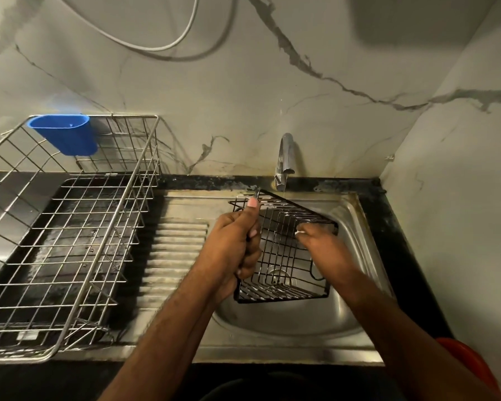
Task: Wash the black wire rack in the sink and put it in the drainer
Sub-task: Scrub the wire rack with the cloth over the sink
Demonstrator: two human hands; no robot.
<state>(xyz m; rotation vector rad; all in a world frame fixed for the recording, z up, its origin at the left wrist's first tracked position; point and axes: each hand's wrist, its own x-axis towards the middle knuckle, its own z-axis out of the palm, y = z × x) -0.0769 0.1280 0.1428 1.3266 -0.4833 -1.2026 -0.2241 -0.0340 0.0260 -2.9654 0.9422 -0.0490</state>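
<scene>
A person is holding a black wire rack (pixel 284 250) tilted over the steel sink (pixel 356 227), directly below the running tap (pixel 285 157). The left hand (pixel 237 241) is keeping a closed grip round the rack's left edge, thumb pointing up along the wire. The right hand (pixel 315 237) is reaching into the rack, its fingers curled against the wires (whether its grip is closing on anything cannot be told). To the left, a steel wire drainer (pixel 70 227) is sitting on the dark bench (pixel 394 227), carrying a blue plastic cup (pixel 65 134) on its back rim.
</scene>
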